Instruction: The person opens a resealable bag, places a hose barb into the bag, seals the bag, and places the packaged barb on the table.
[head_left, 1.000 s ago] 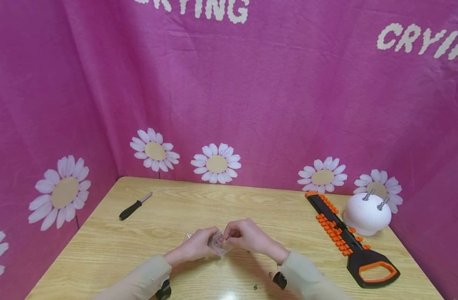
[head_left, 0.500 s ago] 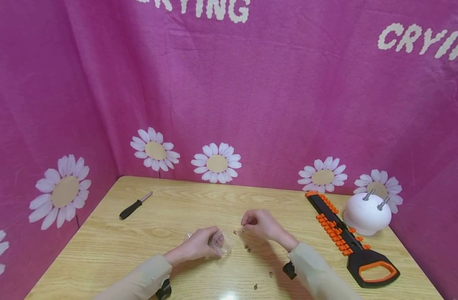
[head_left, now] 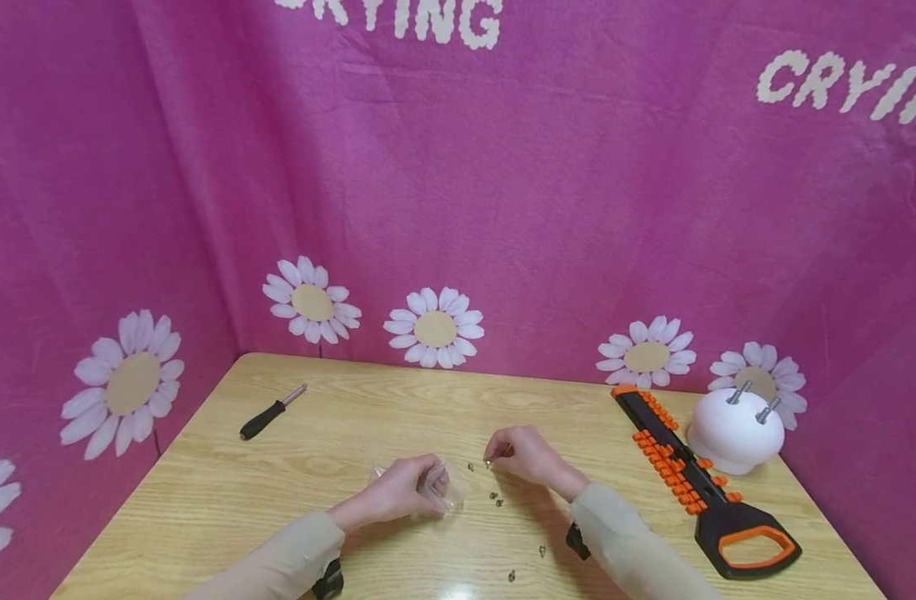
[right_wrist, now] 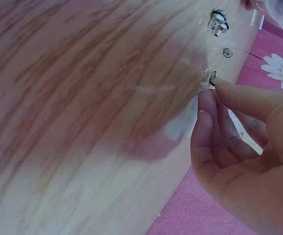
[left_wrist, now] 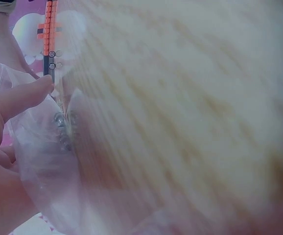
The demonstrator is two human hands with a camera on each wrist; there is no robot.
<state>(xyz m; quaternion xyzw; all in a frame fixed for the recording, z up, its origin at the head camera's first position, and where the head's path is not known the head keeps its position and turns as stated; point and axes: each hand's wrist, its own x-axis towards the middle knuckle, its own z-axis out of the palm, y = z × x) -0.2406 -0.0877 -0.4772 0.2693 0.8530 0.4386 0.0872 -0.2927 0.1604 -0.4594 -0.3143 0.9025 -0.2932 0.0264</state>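
Observation:
My left hand point(head_left: 399, 489) holds a clear plastic bag point(head_left: 450, 492) near the middle of the wooden table. Its thumb lies along the bag's edge in the left wrist view, where small metal pieces point(left_wrist: 61, 128) show beside or through the film. To the right, my right hand point(head_left: 531, 458) is low over the tabletop, thumb and forefinger pinching a small metal screw point(right_wrist: 213, 77). Close by lies another screw point(head_left: 470, 467), with a pair of screws point(head_left: 496, 499) nearer me. Two more lie toward the front, one screw point(head_left: 543, 551) and another screw point(head_left: 512, 575).
A black-handled screwdriver point(head_left: 262, 420) lies at the back left of the table point(head_left: 352, 400). On the right are a black-and-orange rack point(head_left: 671, 462) with a loop handle and a white rounded object point(head_left: 735, 432) with two metal posts. Pink cloth point(head_left: 503, 208) hangs behind.
My right hand has moved away from the bag, to the right and back, and lowered onto a screw on the table. My left hand and the bag have stayed in place.

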